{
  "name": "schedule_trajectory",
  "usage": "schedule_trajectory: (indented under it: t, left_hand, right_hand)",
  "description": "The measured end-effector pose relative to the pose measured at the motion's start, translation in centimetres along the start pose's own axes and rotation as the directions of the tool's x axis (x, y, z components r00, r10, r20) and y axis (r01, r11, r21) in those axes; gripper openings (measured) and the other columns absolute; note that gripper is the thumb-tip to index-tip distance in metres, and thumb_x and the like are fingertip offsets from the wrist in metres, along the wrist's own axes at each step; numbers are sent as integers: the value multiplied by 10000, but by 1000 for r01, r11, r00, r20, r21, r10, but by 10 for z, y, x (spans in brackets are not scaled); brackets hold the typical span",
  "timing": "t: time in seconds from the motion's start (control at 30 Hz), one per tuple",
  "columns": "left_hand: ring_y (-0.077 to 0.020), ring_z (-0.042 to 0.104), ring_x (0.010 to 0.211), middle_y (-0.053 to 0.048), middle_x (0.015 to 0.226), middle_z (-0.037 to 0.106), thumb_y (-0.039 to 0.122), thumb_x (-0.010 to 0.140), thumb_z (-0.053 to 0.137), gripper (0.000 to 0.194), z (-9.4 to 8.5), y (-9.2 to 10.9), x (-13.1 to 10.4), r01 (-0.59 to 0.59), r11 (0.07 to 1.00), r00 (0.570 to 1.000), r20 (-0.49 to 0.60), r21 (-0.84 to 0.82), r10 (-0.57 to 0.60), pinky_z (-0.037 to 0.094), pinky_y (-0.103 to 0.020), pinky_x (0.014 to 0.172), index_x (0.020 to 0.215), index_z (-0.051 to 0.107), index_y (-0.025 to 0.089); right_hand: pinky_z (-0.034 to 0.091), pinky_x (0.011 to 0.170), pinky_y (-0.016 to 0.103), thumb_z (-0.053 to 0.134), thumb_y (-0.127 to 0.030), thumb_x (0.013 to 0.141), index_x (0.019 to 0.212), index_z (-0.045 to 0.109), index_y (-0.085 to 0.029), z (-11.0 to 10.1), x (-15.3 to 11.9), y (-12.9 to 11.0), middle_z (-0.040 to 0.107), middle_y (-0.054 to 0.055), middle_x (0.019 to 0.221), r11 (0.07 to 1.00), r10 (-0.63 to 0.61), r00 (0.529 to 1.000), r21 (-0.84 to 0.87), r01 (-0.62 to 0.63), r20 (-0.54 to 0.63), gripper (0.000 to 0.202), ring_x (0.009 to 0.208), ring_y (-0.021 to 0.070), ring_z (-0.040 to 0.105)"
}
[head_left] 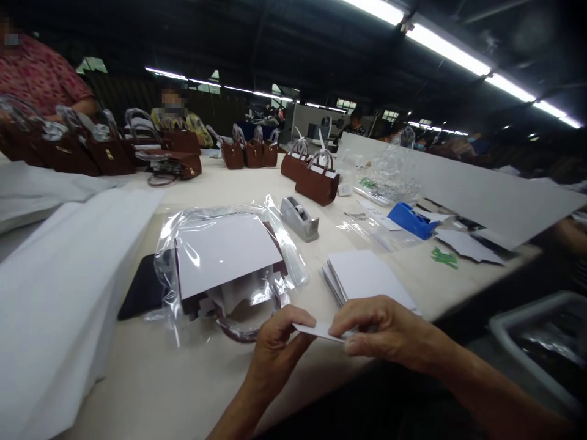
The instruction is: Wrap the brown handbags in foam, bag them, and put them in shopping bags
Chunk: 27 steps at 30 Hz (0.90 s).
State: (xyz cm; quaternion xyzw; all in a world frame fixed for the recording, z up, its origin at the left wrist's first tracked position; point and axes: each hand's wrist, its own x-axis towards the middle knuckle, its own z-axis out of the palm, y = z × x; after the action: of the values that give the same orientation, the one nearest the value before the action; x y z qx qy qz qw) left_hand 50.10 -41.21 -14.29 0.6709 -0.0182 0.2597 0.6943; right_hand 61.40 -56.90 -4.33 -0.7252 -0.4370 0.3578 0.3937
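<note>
Between my two hands is a small white card (320, 330), seen nearly edge-on. My left hand (277, 348) pinches its left end with thumb and fingers. At the other end, my right hand (383, 330) is closed on the card and covers much of it. Just beyond my left hand lies a brown handbag (243, 333) inside a clear plastic bag (293, 266), its handles towards me. A white sheet (229, 250) covers most of the handbag. Behind my right hand rests a stack of white cards (369, 278).
A grey tape dispenser (299, 218) and a blue tape dispenser (411, 220) stand on the table (192, 379). Brown handbags (317, 180) line the back. White paper (68, 293) spreads over the left side. A white-rimmed bin (504, 336) is at right. Two people sit or stand across the table.
</note>
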Motion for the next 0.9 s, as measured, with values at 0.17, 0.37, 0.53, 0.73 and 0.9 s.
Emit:
schedule_trajectory:
  t: [0.17,0.37,0.53,0.73,0.9]
  left_hand:
    - [-151,562,803,-30,814,599,226,776,619,60,-1,-3,-4,-19,1000,1000,-11,15,19,433,-243,717,817,625,183]
    - [-152,560,806,-29,826,596,213,776,616,54,-1,-8,-3,-3,999,1000,10,32,3,431,-248,724,817,618,178]
    - [-127,531,724,-8,761,562,221,783,608,55,4,-12,-5,110,991,993,33,70,-113,433,-224,662,772,597,168]
    - [-127,564,749,9,842,582,128,762,620,591,32,23,29,-355,925,935,31,132,355,489,-252,713,1264,390,336]
    - [-273,387,1211,-76,1353,335,178,793,569,695,70,14,87,-657,688,740,89,307,667,386,-445,976,1358,209,366]
  right_hand:
    - [425,749,238,646,-381,736,885,698,-168,4,2,4,633,47,888,999,-7,1000,47,5,26,266,836,155,570]
    - [408,663,200,571,-413,792,866,693,-145,2,2,7,627,37,844,1000,-4,999,12,3,50,304,776,136,561]
    - [391,608,223,355,-348,912,875,649,-160,10,1,13,608,17,711,884,-66,988,-468,-8,-141,352,663,132,548]
    - [442,672,237,436,-278,884,1122,556,-268,-21,-32,-15,648,20,891,578,-377,922,-800,160,-87,266,754,147,598]
    - [414,841,316,469,-166,845,1124,551,-238,-65,-40,-24,631,32,1030,290,-622,768,-956,42,-155,299,937,187,574]
